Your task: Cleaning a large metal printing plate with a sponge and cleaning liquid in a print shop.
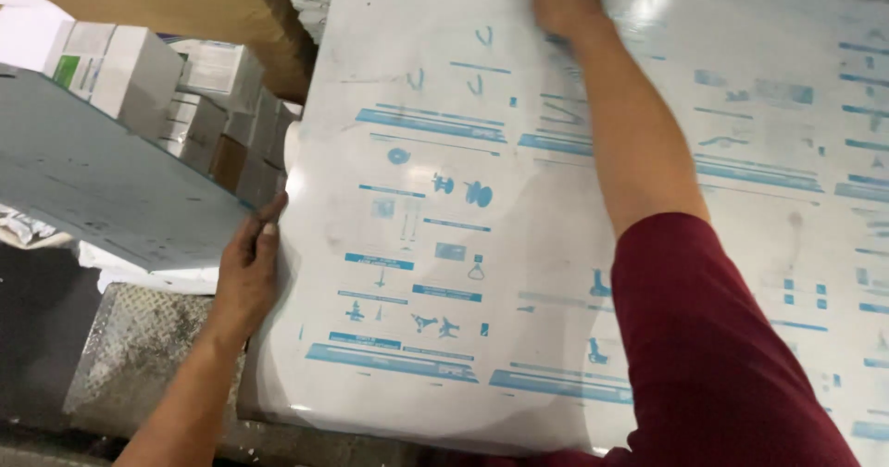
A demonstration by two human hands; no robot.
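Left hand grips the glossy printed sheet's edge, right hand presses flat on top; keep strokes even.

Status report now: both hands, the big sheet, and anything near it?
Left hand grips left edge of printed sheet. Right hand presses on its far edge, blurred. Stacked boxes and grey board close at left.
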